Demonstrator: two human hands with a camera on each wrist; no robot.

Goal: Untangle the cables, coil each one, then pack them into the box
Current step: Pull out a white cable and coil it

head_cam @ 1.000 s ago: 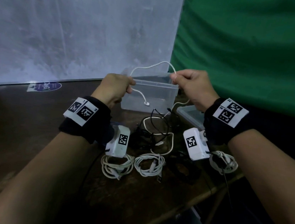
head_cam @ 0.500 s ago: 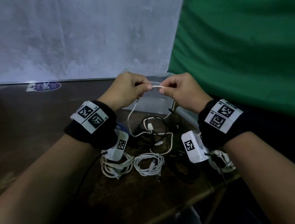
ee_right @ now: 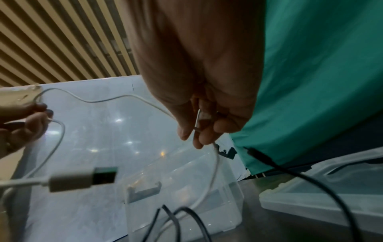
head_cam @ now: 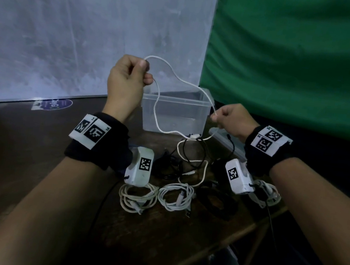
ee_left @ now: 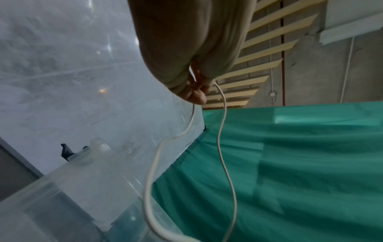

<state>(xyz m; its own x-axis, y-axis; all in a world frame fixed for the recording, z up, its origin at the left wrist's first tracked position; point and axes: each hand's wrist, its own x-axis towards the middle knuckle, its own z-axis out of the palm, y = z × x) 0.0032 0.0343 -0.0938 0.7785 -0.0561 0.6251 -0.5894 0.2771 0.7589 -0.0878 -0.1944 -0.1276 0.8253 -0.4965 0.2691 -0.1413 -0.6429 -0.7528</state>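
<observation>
Hands work a thin white cable [head_cam: 172,72]: left hand [head_cam: 127,80] pinches it high, right hand [head_cam: 230,119] grips it lower, apparently forming a coil above the clear plastic box [head_cam: 174,100].

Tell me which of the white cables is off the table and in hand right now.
The long uncoiled white cable: left hand and right hand pinch it above the clear box. The two coiled white cables lie untouched at the table's near edge.
</observation>
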